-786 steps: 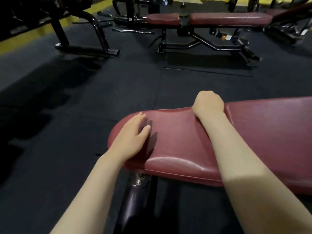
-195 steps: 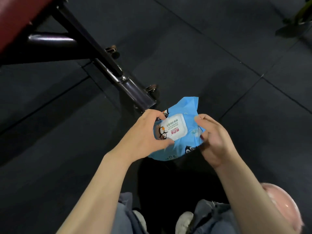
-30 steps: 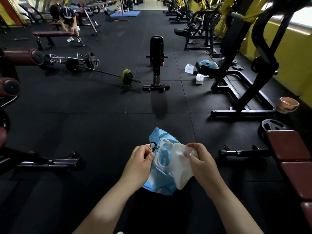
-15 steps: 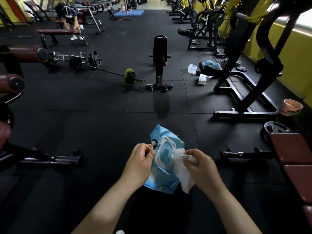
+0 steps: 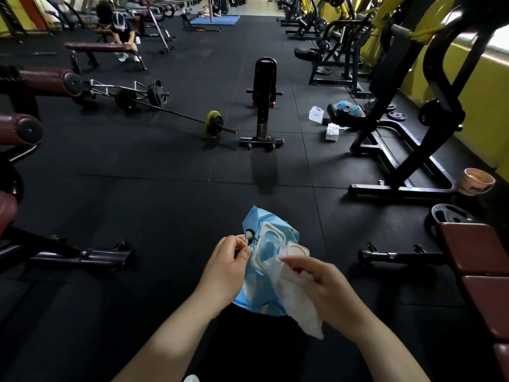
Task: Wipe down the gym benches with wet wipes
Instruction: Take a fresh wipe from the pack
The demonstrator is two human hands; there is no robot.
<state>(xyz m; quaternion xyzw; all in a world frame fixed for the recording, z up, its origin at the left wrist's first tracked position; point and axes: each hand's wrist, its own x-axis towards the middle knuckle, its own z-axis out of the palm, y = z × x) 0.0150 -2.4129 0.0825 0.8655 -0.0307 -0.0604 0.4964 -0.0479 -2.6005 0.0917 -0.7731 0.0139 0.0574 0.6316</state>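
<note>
Hands are working close together over the black rubber floor [image 5: 165, 205], near the bottom of the scene. The left hand [image 5: 225, 267] is gripping the left edge of a blue wet-wipe pack [image 5: 256, 288], its fingers curled round the wrapper and the thumb lying against them. The pack's white flip lid [image 5: 298, 249] is standing open. The right hand [image 5: 325, 288] is pinching a white wipe [image 5: 296, 304] between thumb and curled fingers; the sheet is hanging down across the pack's right side and trailing below the hand. A maroon bench [image 5: 479, 257] is sitting at the near right, its padded sections running toward the bottom edge, and another maroon bench [image 5: 102, 46] is standing far off on the left, where a second person [image 5: 121, 31] is crouching behind it. Between them a barbell [image 5: 170, 111] with a yellow plate is lying on the floor, just left of a black upright stand [image 5: 263, 100]. A pink basin [image 5: 478, 181] is resting on the floor at the right, beside a black machine frame [image 5: 399, 150].
</note>
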